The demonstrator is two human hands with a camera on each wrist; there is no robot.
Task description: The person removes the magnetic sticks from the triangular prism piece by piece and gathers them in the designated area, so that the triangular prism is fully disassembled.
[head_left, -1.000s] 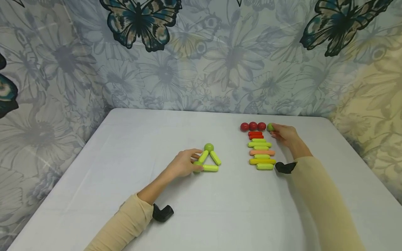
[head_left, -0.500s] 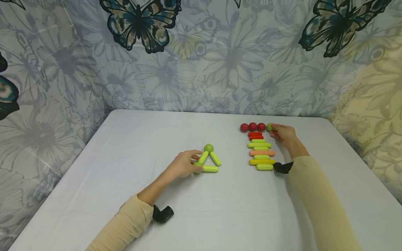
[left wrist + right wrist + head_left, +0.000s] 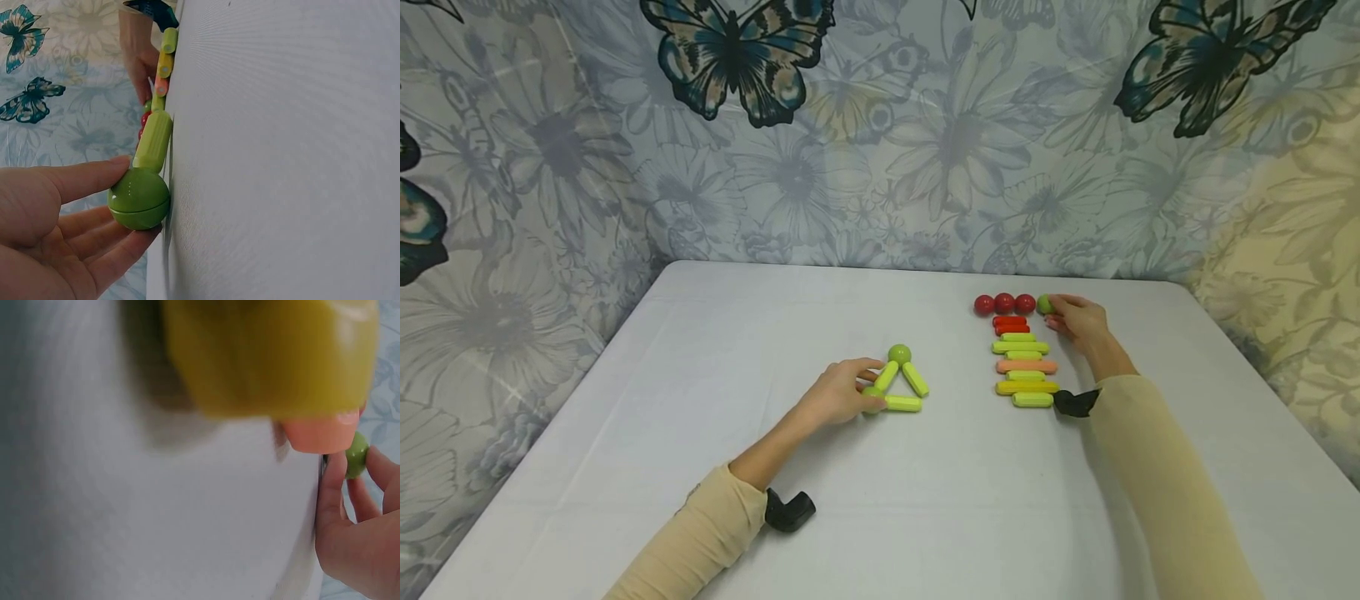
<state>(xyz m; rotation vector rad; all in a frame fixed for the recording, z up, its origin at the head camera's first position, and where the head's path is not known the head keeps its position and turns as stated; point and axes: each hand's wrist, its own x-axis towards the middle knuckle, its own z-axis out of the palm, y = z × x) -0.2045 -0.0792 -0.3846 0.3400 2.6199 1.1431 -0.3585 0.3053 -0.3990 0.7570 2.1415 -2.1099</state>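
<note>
My left hand (image 3: 838, 392) pinches a green ball (image 3: 139, 199) between thumb and fingers, at the near left corner of a triangle. Three light-green rods form its sides, among them the near rod (image 3: 903, 404); another green ball (image 3: 898, 355) sits at the top corner. Far to the right, my right hand (image 3: 1084, 321) holds a green ball (image 3: 357, 455) by its fingertips. That ball stands at the right end of a row of three red balls (image 3: 1004, 303). Fingers partly cover both held balls.
Below the red balls lies a column of rods: short red rods (image 3: 1011, 329), several light-green ones, an orange rod (image 3: 1026, 367) and a yellow rod (image 3: 1027, 387). The white table (image 3: 715, 333) meets a patterned wall (image 3: 880, 208) at the back. A black wrist device (image 3: 1075, 403) sits close to the column's near end.
My right wrist has shifted slightly to the left, its hand still on the green ball. The left hand and the triangle have not visibly moved.
</note>
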